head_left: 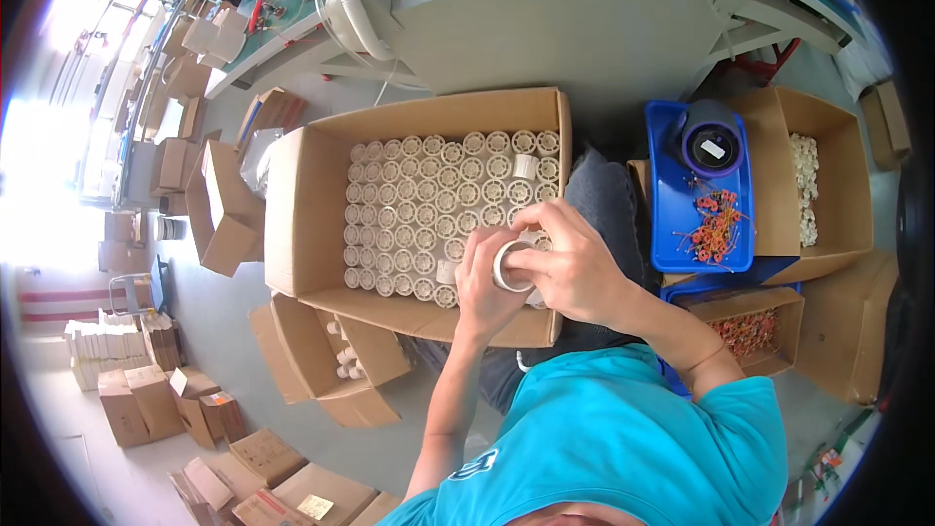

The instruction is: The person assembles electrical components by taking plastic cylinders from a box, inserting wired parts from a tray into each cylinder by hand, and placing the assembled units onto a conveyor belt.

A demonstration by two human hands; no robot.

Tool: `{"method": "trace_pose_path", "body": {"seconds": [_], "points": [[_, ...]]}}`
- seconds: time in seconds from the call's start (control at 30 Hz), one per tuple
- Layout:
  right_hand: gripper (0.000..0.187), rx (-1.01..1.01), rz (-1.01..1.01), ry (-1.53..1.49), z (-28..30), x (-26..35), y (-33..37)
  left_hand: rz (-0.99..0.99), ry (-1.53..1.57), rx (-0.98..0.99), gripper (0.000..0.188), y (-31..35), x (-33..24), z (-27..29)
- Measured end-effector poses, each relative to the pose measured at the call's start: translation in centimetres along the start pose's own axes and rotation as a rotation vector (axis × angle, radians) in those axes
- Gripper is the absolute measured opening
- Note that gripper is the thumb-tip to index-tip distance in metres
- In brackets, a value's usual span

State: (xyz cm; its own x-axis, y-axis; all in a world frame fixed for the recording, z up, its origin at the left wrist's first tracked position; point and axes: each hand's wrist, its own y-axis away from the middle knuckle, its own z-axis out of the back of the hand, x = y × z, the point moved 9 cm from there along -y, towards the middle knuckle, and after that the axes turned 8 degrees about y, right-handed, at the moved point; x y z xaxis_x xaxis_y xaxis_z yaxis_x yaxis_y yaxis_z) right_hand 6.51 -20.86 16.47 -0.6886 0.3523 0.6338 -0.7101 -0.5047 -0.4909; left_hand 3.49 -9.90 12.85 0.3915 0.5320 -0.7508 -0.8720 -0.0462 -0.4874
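Observation:
A white round plastic cup-like part (502, 273) is held over the near right of a large open carton (321, 263). My left hand (479, 282) is closed around its side, with the open mouth turned to the right. My right hand (575, 268) is closed at that mouth, its fingertips bent into and over the rim. Whether a small piece is pinched inside is hidden. Below the hands, rows of white plastic cylinders (424, 185) with spoked ends fill the carton. One cylinder (526, 167) among them lies on its side.
To the right, a blue tray (672, 244) holds a dark round container (711, 141) and small red-orange wired parts (719, 224). Beside it stand a carton of small white pieces (804, 185) and a box of red parts (748, 333). A machine (545, 34) stands ahead; cartons (229, 205) line the left.

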Motion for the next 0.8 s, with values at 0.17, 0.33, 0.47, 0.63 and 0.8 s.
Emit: {"method": "trace_pose_path", "body": {"seconds": [0.17, 0.33, 0.47, 0.63, 0.8], "points": [[0.014, -0.009, -0.151, -0.036, -0.3, -0.5, 0.8, -0.076, 0.003, -0.055, 0.048, 0.1, -0.8, 0.2], [0.012, 0.06, -0.282, -0.136, -0.8, -1.4, 0.9, -0.076, 0.014, -0.096, 0.045, 0.0, -0.7, 0.3], [0.013, 0.048, -0.3, -0.186, -0.9, -1.6, 1.1, -0.11, -0.02, -0.1, 0.044, 0.2, -0.8, 0.3], [0.015, 0.053, -0.347, -0.267, -1.1, -1.9, 1.5, -0.118, -0.062, -0.08, 0.045, 0.2, -1.4, 0.4], [0.016, -0.011, -0.358, -0.307, -0.4, -1.9, 1.6, -0.125, -0.091, -0.043, 0.047, 0.0, -1.9, 0.0]]}}
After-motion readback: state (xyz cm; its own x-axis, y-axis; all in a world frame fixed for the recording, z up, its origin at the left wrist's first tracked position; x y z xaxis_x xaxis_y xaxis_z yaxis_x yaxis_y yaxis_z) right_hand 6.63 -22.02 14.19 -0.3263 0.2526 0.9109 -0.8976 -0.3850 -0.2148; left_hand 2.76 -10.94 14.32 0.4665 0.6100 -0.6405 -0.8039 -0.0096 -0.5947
